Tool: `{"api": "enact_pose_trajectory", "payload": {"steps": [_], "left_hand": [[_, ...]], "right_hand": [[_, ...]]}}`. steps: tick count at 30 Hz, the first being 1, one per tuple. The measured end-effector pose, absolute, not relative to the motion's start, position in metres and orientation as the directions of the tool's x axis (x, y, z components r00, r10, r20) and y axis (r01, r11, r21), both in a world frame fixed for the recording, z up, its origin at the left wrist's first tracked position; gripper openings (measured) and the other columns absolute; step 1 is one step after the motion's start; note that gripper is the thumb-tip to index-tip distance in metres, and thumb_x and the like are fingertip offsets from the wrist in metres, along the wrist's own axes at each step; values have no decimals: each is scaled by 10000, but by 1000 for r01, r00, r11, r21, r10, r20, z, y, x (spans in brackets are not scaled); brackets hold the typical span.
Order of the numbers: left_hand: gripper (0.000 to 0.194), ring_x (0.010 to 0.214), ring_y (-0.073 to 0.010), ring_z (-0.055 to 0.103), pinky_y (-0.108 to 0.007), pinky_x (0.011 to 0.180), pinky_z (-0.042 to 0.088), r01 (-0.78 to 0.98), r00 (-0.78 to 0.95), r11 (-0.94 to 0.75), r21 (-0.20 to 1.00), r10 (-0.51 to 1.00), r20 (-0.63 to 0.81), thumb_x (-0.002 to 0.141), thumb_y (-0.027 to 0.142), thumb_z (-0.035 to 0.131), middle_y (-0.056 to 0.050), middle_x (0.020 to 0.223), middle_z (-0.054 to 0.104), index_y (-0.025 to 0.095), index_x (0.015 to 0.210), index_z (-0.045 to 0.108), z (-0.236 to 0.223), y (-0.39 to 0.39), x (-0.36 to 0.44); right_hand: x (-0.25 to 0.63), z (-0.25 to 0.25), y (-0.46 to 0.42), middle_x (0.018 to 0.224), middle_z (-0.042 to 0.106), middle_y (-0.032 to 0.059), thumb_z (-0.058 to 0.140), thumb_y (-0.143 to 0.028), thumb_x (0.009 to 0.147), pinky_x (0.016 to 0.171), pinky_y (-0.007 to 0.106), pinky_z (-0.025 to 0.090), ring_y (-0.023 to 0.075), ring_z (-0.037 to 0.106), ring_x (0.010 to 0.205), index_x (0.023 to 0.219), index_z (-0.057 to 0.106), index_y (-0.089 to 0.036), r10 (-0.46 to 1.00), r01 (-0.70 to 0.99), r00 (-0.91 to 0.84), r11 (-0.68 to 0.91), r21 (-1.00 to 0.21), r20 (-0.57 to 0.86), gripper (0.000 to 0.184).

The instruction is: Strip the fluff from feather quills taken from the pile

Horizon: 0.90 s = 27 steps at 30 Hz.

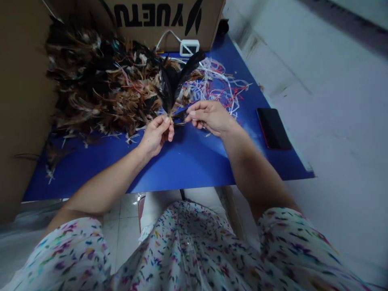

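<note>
A small bunch of long black feathers (166, 91) fans upward from my left hand (157, 134), which pinches the quills between thumb and fingertips. Just to the right, my right hand (210, 117) has its thumb and fingers pressed together at the end of a short dark feather (180, 115). That feather lies between the two hands, close to the base of the bunch. Behind my left hand spreads a large heap of brown and black feathers (100, 89). Both hands are just above the blue tabletop (188, 161).
White and red plastic strings (224, 83) lie tangled behind my right hand. A phone (274, 128) rests at the right edge. At the back stand a cardboard box (142, 34) and a small white device with a screen (189, 47). A wall (333, 121) borders the right.
</note>
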State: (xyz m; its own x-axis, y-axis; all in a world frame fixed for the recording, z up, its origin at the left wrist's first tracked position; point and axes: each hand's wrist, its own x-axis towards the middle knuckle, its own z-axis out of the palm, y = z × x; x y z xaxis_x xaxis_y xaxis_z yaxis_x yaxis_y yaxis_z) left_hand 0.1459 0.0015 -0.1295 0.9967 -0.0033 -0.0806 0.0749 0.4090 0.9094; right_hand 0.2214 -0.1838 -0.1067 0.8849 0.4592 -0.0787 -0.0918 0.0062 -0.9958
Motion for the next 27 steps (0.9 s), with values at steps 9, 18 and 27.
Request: {"api": "enact_pose_trajectory", "payload": {"steps": [9, 18, 27], "left_hand": [[347, 427, -41, 530, -166, 423, 435, 76, 997, 374, 924, -42, -65, 891, 365, 763, 60, 624, 601, 162, 724, 536, -131, -1, 144], [476, 467, -59, 563, -180, 439, 474, 24, 998, 295, 955, -56, -7, 703, 548, 879, 42, 638, 624, 169, 733, 593, -138, 0, 144], [525, 437, -88, 561, -204, 438, 494, -56, 993, 176, 983, -93, 74, 660, 648, 857, 30, 516, 595, 169, 694, 645, -143, 0, 144]], "right_hand": [[208, -108, -172, 650, 693, -4, 771, -61, 788, 478, 159, 481, 79, 619, 549, 791, 692, -141, 540, -33, 841, -22, -999, -40, 112], [202, -117, -161, 646, 644, -29, 833, -216, 734, 483, 195, 513, 86, 575, 542, 757, 653, -181, 515, -2, 857, 32, -999, 15, 184], [203, -124, -158, 598, 624, -13, 885, -388, 690, 529, 285, 559, 133, 588, 541, 630, 587, -223, 422, 155, 897, -20, -988, 132, 345]]}}
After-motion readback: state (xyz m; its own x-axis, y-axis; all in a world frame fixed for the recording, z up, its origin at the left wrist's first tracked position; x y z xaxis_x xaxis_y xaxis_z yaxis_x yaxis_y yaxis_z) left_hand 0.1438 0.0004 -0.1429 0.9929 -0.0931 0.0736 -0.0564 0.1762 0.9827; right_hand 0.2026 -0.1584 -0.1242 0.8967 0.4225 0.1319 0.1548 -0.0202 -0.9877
